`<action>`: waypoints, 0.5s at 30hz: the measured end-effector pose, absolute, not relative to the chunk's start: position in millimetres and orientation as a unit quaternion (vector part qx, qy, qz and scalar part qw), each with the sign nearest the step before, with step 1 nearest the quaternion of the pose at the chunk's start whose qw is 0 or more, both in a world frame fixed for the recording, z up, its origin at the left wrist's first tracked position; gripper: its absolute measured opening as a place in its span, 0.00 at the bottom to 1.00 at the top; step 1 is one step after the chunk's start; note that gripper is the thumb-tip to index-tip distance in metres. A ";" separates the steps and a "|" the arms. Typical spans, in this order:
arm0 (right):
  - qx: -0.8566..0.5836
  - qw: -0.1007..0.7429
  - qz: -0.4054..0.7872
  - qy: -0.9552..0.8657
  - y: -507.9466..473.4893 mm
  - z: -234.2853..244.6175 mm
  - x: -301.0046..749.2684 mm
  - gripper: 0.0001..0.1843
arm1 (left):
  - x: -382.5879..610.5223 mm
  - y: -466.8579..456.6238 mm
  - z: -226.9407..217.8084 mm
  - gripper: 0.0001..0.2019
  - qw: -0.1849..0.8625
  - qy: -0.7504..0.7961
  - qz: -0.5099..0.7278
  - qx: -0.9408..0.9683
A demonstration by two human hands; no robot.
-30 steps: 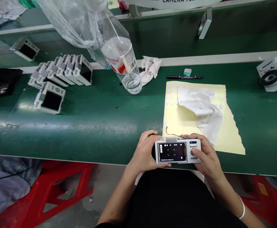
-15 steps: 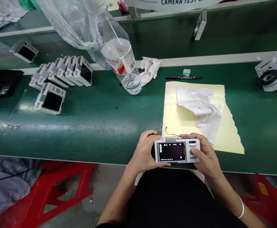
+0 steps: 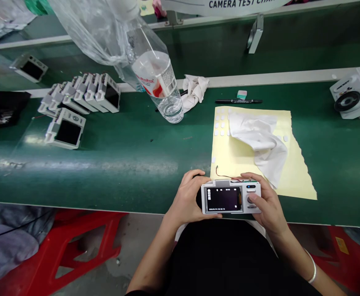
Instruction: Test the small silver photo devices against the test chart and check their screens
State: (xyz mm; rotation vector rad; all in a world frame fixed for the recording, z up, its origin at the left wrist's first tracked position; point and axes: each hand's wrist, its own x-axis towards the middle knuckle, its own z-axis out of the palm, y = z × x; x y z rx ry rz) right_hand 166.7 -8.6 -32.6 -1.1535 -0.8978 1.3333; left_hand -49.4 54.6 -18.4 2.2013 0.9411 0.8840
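Note:
A silver-white digital camera (image 3: 224, 198), its dark screen lit with small icons, is held between both hands at the table's front edge. My left hand (image 3: 188, 199) grips its left end, thumb along the bottom edge. Around the right end is my right hand (image 3: 269, 203), with the thumb on the round button beside the screen. A thin red and black wire sticks out from the camera's top. Behind it lies a yellow sheet (image 3: 297, 176) with small white stickers, and on that a crumpled white cloth (image 3: 256, 133).
Several similar cameras (image 3: 108, 96) stand in a row at left, one camera (image 3: 67, 129) in front. A water bottle (image 3: 159, 82), a crumpled rag (image 3: 196, 90) and a black pen (image 3: 238, 101) lie toward the back. White cameras (image 3: 352, 96) stand at far right. A red stool (image 3: 50, 246) is below.
The camera has dropped very slightly in view, and the right fingers behind its top edge have shifted a little. Both hands keep hold of it.

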 end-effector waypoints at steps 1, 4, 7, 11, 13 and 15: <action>-0.491 0.545 0.563 -0.382 -8.7 -32.6 166.8 0.16 | -49.1 54.6 -18.6 0.35 0.293 0.347 0.336 0.826; -0.502 0.535 0.557 -0.389 -8.3 -31.8 166.9 0.14 | -48.5 54.8 -19.4 0.35 0.295 0.335 0.347 0.825; -0.515 0.530 0.548 -0.392 -6.9 -30.5 166.7 0.12 | -48.7 54.7 -19.7 0.35 0.291 0.331 0.352 0.826; -0.523 0.530 0.539 -0.393 -4.0 -28.9 166.4 0.10 | -48.8 54.7 -19.4 0.35 0.282 0.328 0.355 0.829; -0.525 0.530 0.538 -0.393 -2.9 -28.5 166.2 0.10 | -48.5 54.7 -19.2 0.35 0.281 0.329 0.354 0.829; -0.527 0.529 0.537 -0.392 -2.6 -28.4 166.0 0.12 | -48.2 54.8 -19.2 0.35 0.284 0.330 0.354 0.828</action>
